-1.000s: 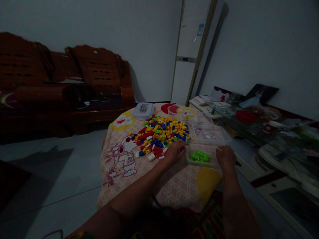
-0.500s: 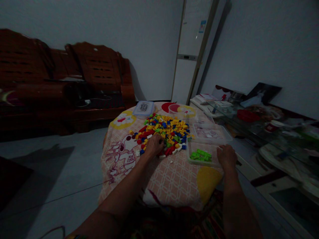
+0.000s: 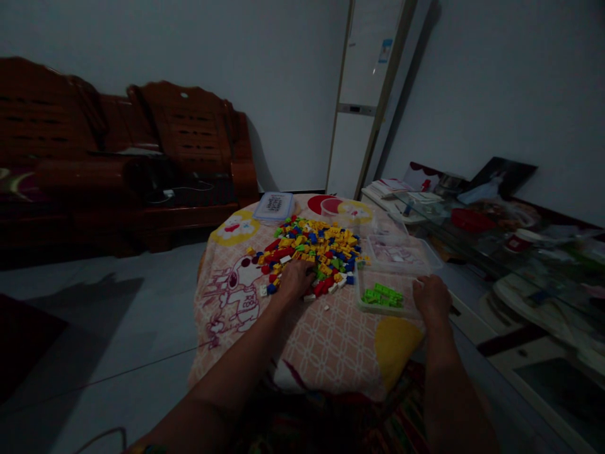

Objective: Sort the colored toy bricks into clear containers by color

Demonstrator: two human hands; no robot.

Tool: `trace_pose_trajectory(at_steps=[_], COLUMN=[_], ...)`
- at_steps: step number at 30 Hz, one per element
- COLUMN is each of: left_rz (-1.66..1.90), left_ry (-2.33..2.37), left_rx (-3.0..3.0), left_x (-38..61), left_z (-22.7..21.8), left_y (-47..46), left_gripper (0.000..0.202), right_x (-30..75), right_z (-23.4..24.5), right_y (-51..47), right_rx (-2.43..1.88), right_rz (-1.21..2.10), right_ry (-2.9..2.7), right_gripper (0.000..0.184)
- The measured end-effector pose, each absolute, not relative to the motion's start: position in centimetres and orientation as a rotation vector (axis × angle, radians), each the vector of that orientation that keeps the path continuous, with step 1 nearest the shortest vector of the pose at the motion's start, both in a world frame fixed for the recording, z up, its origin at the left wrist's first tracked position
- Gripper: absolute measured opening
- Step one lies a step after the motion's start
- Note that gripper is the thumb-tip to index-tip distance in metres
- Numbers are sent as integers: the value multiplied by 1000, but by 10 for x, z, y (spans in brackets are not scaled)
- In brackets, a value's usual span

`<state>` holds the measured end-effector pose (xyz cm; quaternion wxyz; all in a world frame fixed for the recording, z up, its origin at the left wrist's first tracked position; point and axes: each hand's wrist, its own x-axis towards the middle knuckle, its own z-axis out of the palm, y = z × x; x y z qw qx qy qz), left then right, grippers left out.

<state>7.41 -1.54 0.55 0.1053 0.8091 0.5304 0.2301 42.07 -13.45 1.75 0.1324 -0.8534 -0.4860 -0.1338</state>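
Note:
A heap of small red, yellow, blue, green and white toy bricks point(image 3: 321, 246) lies on a round table under a cartoon-print cloth point(image 3: 331, 340). My left hand point(image 3: 295, 277) rests palm down on the near left edge of the heap, fingers curled into the bricks. My right hand point(image 3: 429, 297) grips the right rim of a clear plastic tray point(image 3: 363, 305) that holds several green bricks point(image 3: 382, 294). A second clear tray point(image 3: 401, 254) with pale pieces sits just behind it.
A lidded clear box point(image 3: 273, 206) and a clear round tub point(image 3: 336, 208) stand at the table's far side. A dark wooden sofa point(image 3: 118, 164) is at the left, a white standing air conditioner point(image 3: 362, 101) behind, a cluttered glass table point(image 3: 496, 239) at the right.
My left hand moved left from beside the green-brick tray onto the near left part of the heap and spread bricks toward me. My right hand stayed on the tray.

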Motion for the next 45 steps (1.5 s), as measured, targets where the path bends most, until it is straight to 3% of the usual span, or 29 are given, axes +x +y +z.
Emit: trace_pose_trajectory(at_steps=[11,17,23,28,34,39,45], left_rz=[883,1103,1070,1063,1017,766,505], left_ry=[1503,1250,840,541,1000,1520,1604], left_rx=[2279,2138,2253,2306,2333,2334,2416], left_x=[78,97,140,160,130,95,86], left_z=[7,15,15,9,16,20,17], left_y=[-18,-28,-55,-68,-45,-25,-25], left_gripper=[15,21,23,39,30,27,32], right_x=[420,422,425,424,424,423,424], right_z=[19,18,13,14,14,16,16], right_y=[-133,-133,-132,-132,-132,-131,-133], right_rx=[-2517,-2506,-2474,-2489,-2498,-2503,-2499], right_rz=[-359,-368,-386,-376,-367,-374,-405], right_ry=[-1374,-1398,-1404,-1401,-1400,-1406,-1419], right_gripper=[42,40,40,41,42,41,42])
